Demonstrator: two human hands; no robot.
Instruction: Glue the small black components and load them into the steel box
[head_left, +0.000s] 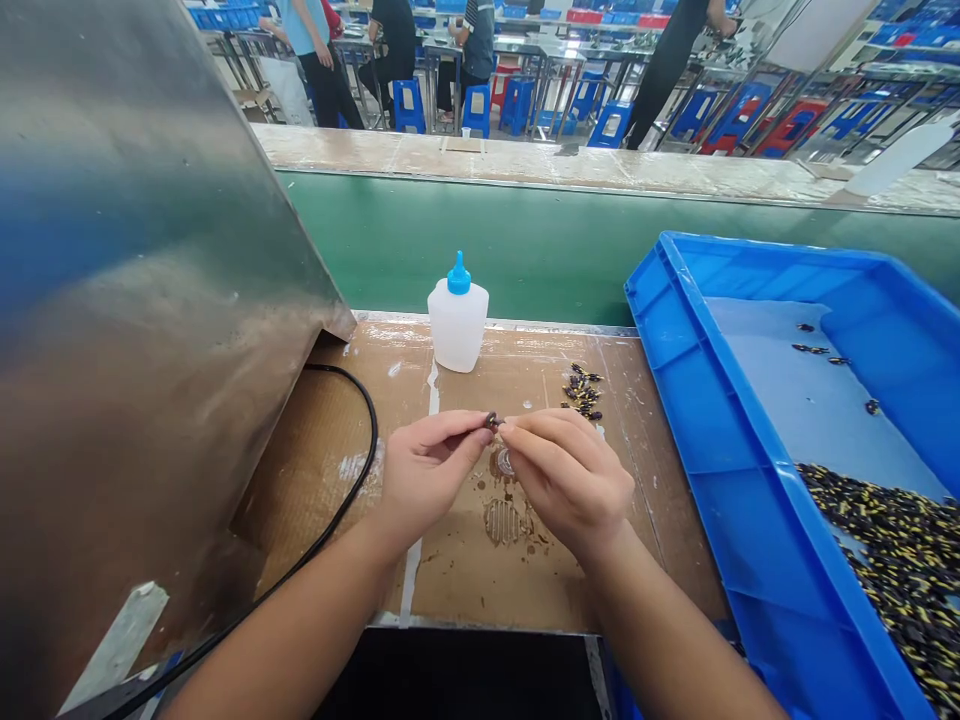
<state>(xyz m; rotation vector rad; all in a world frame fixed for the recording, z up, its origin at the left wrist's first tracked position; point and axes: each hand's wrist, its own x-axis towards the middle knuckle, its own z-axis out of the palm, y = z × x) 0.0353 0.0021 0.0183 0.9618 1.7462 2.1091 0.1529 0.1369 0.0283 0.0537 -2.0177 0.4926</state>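
- Cardboard-covered workshop table (pixel 480 592)
- Left hand (pixel 427 472) and right hand (pixel 571 478) pinch one small dark part (pixel 492 422)
- Close two-handed handling seems underway; next move likely calls for steady fingertips

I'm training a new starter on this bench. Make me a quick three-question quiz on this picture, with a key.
1. Multiple choice: what colour is the nozzle cap on the squeeze bottle? A) red B) blue C) green
2. True or false: a small loose pile of dark-and-yellow pieces lies on the brown work surface, outside the blue bin.
3. Open: what are the left hand and the right hand holding?

Key: 1. B. 2. True. 3. A small dark piece, pinched at the fingertips; it is too small to make out in detail.
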